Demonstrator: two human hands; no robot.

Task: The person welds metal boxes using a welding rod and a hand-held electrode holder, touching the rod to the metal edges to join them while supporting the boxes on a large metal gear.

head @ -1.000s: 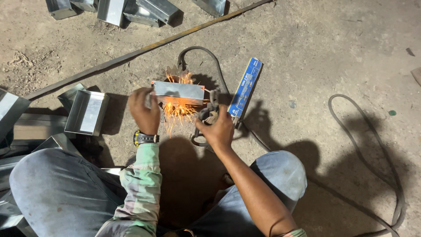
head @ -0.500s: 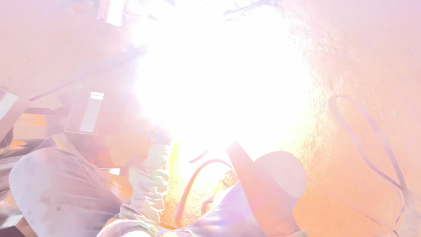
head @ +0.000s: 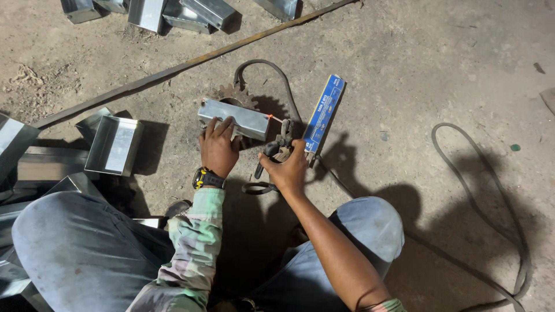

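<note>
Shiny rectangular steel tube [head: 234,118], short, atop gear; left hand [head: 218,147] pressing it; right hand [head: 287,167] gripping electrode holder [head: 281,144].

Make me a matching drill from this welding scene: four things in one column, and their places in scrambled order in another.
Things:
1. left hand
2. right hand
3. blue flat box
4. long metal bar

Places:
A. lying on the ground beside the right hand
B. holding the electrode holder
C. resting on the shiny metal box piece
D. stretched slantwise across the dirt floor, beyond the work

Pairs: 1-C, 2-B, 3-A, 4-D
</note>
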